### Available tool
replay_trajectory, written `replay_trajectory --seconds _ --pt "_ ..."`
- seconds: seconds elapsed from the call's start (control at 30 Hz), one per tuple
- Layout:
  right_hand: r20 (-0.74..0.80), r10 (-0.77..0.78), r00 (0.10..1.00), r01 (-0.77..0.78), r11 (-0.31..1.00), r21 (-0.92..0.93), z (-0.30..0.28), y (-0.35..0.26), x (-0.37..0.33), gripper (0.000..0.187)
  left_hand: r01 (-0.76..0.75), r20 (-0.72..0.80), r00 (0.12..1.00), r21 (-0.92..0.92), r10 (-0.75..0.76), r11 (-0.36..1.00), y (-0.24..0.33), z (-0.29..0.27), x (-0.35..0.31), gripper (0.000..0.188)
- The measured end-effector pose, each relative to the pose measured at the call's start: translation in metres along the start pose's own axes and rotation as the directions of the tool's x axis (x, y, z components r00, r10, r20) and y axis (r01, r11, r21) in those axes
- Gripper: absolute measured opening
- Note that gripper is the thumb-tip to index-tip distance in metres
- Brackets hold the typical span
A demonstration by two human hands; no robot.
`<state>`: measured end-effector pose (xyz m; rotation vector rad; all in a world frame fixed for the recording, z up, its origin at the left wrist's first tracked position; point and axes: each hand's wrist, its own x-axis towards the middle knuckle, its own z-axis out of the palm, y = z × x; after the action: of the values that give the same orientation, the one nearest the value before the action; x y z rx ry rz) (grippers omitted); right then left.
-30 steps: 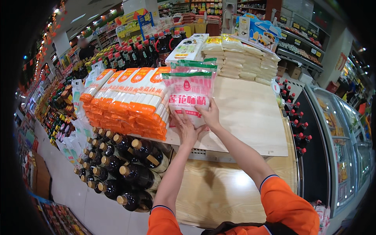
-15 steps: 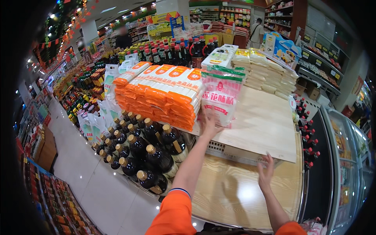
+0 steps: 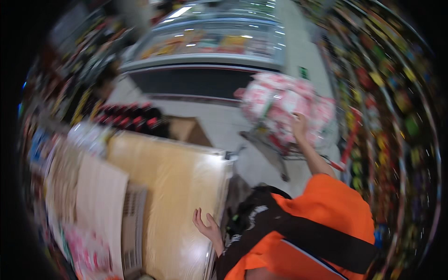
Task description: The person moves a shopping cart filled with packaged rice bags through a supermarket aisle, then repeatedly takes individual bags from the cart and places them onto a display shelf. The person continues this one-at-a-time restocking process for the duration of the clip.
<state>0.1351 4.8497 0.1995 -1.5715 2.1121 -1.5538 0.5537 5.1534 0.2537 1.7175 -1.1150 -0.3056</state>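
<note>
pink-and-white packets (image 3: 280, 105) fill a trolley (image 3: 268, 140) out on the shop floor, well apart from the wooden worktop (image 3: 177, 186) that lies closest to the person. nearest, the left hand (image 3: 207, 227) rests at the worktop's edge, its grip spread open and holding nothing. further out, the right hand (image 3: 300, 127) reaches with an orange sleeve (image 3: 333, 205) to the packets and lies on top of them; blur hides whether its grip has closed on one. red-capped dark bottles (image 3: 133, 119) stand past the worktop, and a long glass-topped freezer chest (image 3: 210, 44) runs behind the trolley
</note>
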Motion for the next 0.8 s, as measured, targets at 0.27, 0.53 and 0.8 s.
replay_trajectory --seconds 0.27,0.53,0.8 --pt "0.022 0.133 0.991 -0.129 0.981 -0.144 -0.067 0.153 0.062 0.033 -0.06 0.591 0.797 -0.121 0.121 0.991 0.104 0.189 0.026 0.022" --pt "0.52 -0.329 0.789 0.391 0.92 -0.011 0.041 0.092 0.101 0.066 -0.001 0.725 0.687 -0.07 0.052 0.998 0.148 0.239 0.001 0.025" --pt "0.212 -0.307 0.928 0.298 0.952 0.072 0.034 0.172 0.131 0.034 0.038 0.771 0.636 0.014 -0.035 0.999 0.148 0.254 -0.018 0.029"
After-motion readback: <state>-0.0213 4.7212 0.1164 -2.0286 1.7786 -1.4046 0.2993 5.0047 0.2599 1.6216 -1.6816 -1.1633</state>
